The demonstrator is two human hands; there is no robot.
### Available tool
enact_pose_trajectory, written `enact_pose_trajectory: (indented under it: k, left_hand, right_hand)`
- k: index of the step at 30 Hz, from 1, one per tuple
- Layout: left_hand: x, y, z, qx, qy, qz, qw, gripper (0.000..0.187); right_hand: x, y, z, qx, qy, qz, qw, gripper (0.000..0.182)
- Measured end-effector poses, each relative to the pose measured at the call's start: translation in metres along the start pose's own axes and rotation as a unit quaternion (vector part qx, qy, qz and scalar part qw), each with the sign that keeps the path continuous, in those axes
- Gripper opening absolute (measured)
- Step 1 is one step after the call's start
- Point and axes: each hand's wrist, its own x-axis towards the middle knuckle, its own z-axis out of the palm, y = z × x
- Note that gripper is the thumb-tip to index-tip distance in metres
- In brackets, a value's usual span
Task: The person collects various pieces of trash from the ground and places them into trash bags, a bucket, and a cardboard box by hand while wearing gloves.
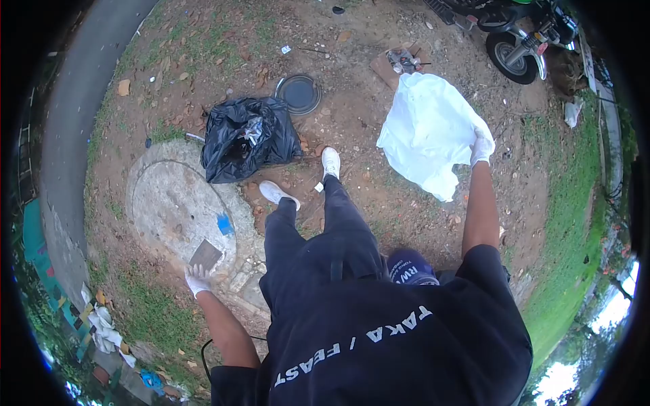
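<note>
My right hand [482, 147], in a white glove, is closed on the edge of a white plastic bag [430, 128]. The bag hangs spread out in front and to the right of my feet. My left hand [198, 279], also gloved in white, is held out to the left with its fingers apart and nothing in it. Beneath it is the edge of a round concrete cover [169, 203]. An open black garbage bag [271, 128] with some litter inside sits on the ground ahead of my feet.
A dark round lid [298, 94] lies behind the black bag. Cardboard and litter [404, 61] lie beyond the white bag. A motorcycle [514, 47] stands at top right. A dark blue bin with lettering [409, 266] is beside my right hip. Pavement [71, 135] runs along the left.
</note>
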Motion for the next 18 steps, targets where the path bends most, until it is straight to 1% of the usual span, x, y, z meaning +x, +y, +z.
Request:
enact_pose_trajectory:
  k: [1,2,3,4,5,6,7,8,9,10,12,13,15,16,18]
  left_hand:
    - [0.006,0.003,0.011,0.032,-0.015,-0.004,0.999,0.085]
    - [0.012,0.006,0.026,0.028,-0.007,-0.022,0.999,0.083]
    - [0.027,0.011,0.038,0.038,-0.010,-0.024,0.999,0.083]
    - [0.044,0.013,0.045,0.050,-0.029,-0.036,0.998,0.080]
    - [0.059,0.014,0.052,0.063,-0.048,-0.049,0.996,0.077]
    - [0.079,0.018,0.062,0.081,-0.052,-0.051,0.994,0.071]
    - [0.082,0.023,0.079,0.084,-0.052,-0.056,0.993,0.071]
    - [0.077,0.032,0.101,0.084,-0.056,-0.048,0.994,0.071]
    - [0.078,0.040,0.122,0.080,-0.061,-0.037,0.994,0.070]
    - [0.090,0.045,0.134,0.076,-0.063,-0.034,0.995,0.070]
    - [0.125,0.060,0.151,0.077,-0.108,-0.018,0.991,0.071]
    - [0.146,0.069,0.156,0.077,-0.108,-0.017,0.991,0.071]
    - [0.188,0.086,0.167,0.059,-0.175,-0.043,0.982,0.071]
    - [0.201,0.096,0.173,0.054,-0.174,-0.046,0.982,0.071]
    - [0.215,0.118,0.183,0.060,-0.191,0.010,0.980,0.070]
  right_hand:
    - [-0.011,-0.006,0.003,0.007,0.004,-0.007,1.000,0.049]
    - [-0.023,-0.016,0.005,-0.003,0.003,0.031,0.999,0.054]
    - [-0.039,-0.025,0.010,-0.004,0.011,0.038,0.999,0.054]
    - [-0.058,-0.033,0.015,0.007,0.005,0.025,1.000,0.057]
    - [-0.069,-0.033,0.016,0.018,-0.001,0.012,1.000,0.060]
    - [-0.080,-0.034,0.017,0.012,0.003,0.024,1.000,0.064]
    - [-0.080,-0.024,0.013,0.008,0.007,0.025,1.000,0.064]
    - [-0.078,-0.009,0.006,0.035,0.010,0.039,0.999,0.064]
    - [-0.076,-0.005,0.003,0.066,0.012,0.051,0.996,0.064]
    - [-0.082,-0.010,0.004,0.075,0.026,0.043,0.996,0.064]
    - [-0.100,-0.021,0.004,0.084,0.048,0.036,0.995,0.064]
    - [-0.111,-0.028,0.003,0.085,0.056,0.033,0.994,0.064]
    - [-0.147,-0.048,0.011,0.089,0.076,0.011,0.993,0.064]
    - [-0.162,-0.052,0.015,0.087,0.073,0.007,0.994,0.064]
    - [-0.185,-0.062,0.025,0.048,0.103,0.010,0.993,0.066]
